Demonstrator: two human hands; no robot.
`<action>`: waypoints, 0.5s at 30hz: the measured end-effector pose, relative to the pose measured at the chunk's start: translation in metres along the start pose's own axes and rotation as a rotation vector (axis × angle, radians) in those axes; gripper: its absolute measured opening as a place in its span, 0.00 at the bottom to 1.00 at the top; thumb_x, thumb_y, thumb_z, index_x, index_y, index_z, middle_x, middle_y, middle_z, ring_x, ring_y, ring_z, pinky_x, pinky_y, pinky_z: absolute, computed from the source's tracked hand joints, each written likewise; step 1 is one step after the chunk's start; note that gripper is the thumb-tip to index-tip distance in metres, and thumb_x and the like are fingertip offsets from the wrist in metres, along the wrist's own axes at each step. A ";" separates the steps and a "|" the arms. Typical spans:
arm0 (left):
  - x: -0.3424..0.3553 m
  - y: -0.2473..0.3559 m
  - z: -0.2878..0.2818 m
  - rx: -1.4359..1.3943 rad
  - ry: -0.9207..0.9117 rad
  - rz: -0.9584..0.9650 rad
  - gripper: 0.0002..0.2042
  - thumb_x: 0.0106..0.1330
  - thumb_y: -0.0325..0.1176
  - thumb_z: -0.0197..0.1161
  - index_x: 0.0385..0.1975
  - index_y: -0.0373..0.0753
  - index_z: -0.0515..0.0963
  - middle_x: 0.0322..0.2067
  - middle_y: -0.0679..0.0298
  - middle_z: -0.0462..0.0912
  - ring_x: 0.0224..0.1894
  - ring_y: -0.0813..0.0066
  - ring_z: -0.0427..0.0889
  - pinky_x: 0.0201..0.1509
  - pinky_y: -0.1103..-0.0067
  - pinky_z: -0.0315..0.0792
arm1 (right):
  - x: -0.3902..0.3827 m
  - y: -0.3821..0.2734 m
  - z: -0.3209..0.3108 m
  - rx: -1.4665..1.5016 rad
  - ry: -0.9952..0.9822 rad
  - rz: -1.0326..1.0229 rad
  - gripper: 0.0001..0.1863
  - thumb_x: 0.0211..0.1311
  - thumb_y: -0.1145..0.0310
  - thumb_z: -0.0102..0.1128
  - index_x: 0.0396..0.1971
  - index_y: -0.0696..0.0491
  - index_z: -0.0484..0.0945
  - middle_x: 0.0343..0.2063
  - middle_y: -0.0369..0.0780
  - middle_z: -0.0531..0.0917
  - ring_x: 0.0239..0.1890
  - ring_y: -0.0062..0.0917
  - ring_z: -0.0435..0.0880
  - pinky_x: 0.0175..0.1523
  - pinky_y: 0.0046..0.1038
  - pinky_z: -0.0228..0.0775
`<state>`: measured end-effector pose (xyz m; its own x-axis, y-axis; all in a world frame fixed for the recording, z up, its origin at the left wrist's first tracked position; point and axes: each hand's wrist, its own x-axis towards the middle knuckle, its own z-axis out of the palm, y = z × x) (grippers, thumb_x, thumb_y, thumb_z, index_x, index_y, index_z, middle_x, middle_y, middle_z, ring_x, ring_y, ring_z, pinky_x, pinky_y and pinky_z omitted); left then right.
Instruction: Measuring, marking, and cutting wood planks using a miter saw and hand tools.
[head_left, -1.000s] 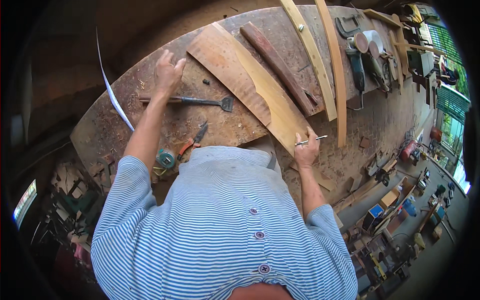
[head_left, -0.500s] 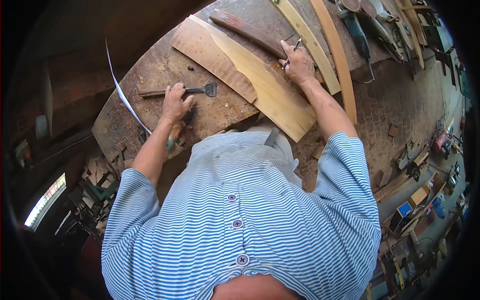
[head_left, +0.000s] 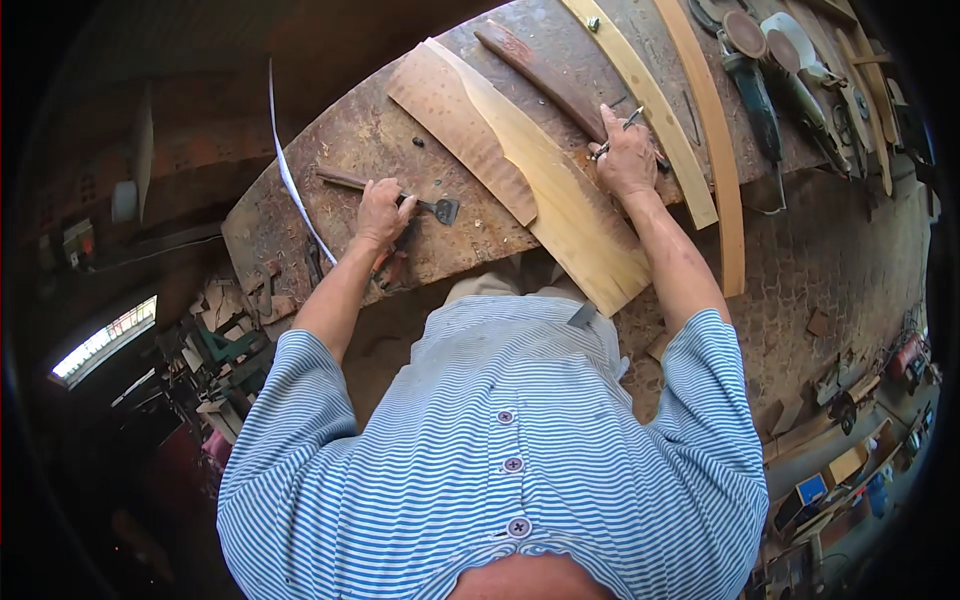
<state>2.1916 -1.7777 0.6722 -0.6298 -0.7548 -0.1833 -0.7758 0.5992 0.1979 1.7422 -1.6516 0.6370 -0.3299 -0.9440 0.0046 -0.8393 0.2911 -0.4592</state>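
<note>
My left hand (head_left: 382,213) is closed around a broad, flat-bladed chisel (head_left: 445,210), its wooden handle pointing to the far left and its dark flared blade to the right, low over the workbench (head_left: 330,215). My right hand (head_left: 628,155) pinches a dark pencil (head_left: 634,117) at the near end of a dark brown wooden bar (head_left: 540,75). Between my hands lies a pale shaped board (head_left: 575,210), its near end jutting past the bench edge. A brown wooden piece (head_left: 465,135) with a curved edge lies along its left side.
Two long curved wooden strips (head_left: 690,180) lie right of my right hand. Farther right are an angle grinder (head_left: 752,105) and other tools. Pliers (head_left: 390,268) with reddish handles rest by the bench edge below my left wrist. Wood scraps (head_left: 225,310) are piled at the left.
The whole view has shifted, so the bench appears farther right. The chisel in my left hand has turned, its blade end coming nearer me. My right hand keeps the pencil beside the dark bar.
</note>
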 end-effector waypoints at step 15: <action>-0.030 -0.004 -0.006 -0.167 0.170 0.171 0.14 0.59 0.37 0.73 0.36 0.34 0.82 0.55 0.46 0.79 0.65 0.47 0.74 0.71 0.53 0.62 | -0.092 -0.075 -0.053 0.391 0.322 0.380 0.21 0.66 0.68 0.72 0.58 0.55 0.82 0.47 0.46 0.89 0.48 0.35 0.89 0.54 0.34 0.80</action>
<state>2.2141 -1.7590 0.6829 -0.7240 -0.6893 0.0276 -0.6330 0.6797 0.3705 1.8128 -1.5788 0.7184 -0.7383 -0.6742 0.0162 -0.4383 0.4614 -0.7713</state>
